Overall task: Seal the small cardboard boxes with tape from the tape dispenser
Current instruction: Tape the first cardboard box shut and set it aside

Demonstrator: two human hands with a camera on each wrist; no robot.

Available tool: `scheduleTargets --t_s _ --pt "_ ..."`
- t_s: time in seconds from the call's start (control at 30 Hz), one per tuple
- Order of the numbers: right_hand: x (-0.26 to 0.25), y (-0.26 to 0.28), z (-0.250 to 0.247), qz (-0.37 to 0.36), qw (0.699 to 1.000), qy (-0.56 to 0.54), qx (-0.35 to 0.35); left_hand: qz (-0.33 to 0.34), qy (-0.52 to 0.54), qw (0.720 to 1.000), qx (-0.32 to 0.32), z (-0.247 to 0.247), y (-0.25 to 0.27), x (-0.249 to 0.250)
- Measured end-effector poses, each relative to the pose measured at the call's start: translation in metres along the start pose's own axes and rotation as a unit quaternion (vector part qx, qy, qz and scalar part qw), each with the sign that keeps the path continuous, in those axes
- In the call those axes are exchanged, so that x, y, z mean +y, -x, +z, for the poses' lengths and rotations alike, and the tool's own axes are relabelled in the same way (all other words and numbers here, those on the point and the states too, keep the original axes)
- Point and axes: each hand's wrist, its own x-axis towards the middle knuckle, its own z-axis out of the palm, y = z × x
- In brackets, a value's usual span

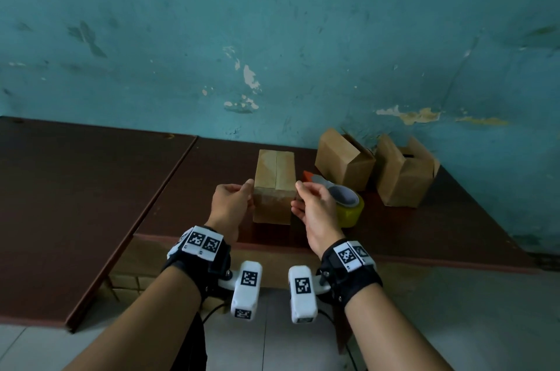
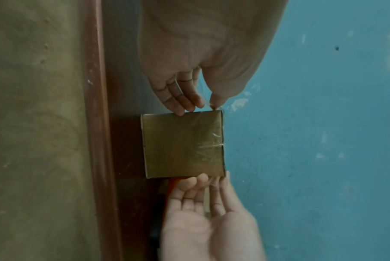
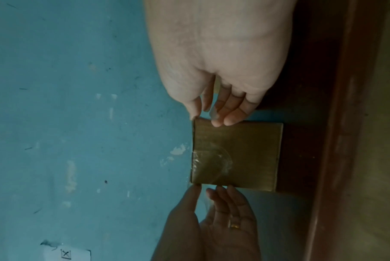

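Observation:
A small brown cardboard box [image 1: 274,188] stands on the dark red table [image 1: 197,188], with clear tape running along its top seam and down its near face [image 3: 211,162]. My left hand [image 1: 250,193] touches the box's left side with straight fingers [image 2: 184,100], its thumb at the top corner. On the box's right side, my right hand [image 1: 298,199] does the same with straight fingers [image 3: 229,116]. The tape dispenser with a yellow roll [image 1: 348,204] lies just behind my right hand, partly hidden by it.
Two more cardboard boxes [image 1: 344,158] [image 1: 404,172] with open flaps stand at the back right against the teal wall. A second dark table [image 1: 75,188] adjoins on the left. The table's front edge [image 1: 272,246] runs just under my wrists.

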Motion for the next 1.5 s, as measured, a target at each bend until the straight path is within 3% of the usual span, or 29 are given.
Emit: scheduleTargets --t_s 0.13,0.43,0.8,1.03,1.1,1.17,1.23,1.33,1.5 --pt "0.006 0.003 0.002 -0.020 0.999 0.044 0.000 0.027 -0.043 0.999 0.010 0.000 -0.001 -0.003" --pt "0.008 0.006 0.005 -0.029 0.992 0.125 0.004 0.013 -0.101 0.995 -0.011 -0.002 0.005 -0.013" --pt "0.014 0.006 0.003 -0.033 0.989 0.142 -0.007 0.035 -0.222 0.973 -0.041 -0.001 0.014 -0.013" --pt "0.016 0.007 0.000 -0.040 0.986 0.157 -0.028 0.009 -0.200 0.978 -0.055 -0.008 0.015 -0.008" --pt "0.019 0.008 -0.001 -0.050 0.984 0.162 -0.044 0.050 -0.229 0.972 -0.024 -0.015 0.016 -0.009" --pt "0.022 0.008 -0.002 -0.063 0.983 0.163 -0.060 0.154 -0.266 0.951 0.024 -0.021 0.014 -0.012" --pt "0.024 0.007 -0.002 -0.069 0.981 0.164 -0.078 0.227 -0.233 0.946 0.007 -0.024 0.013 -0.014" --pt "0.023 0.005 -0.002 -0.064 0.981 0.147 -0.107 0.250 -0.177 0.951 -0.048 -0.027 0.013 -0.014" --pt "0.026 0.005 -0.004 -0.084 0.977 0.150 -0.126 0.252 -0.154 0.953 -0.065 -0.032 0.005 -0.030"
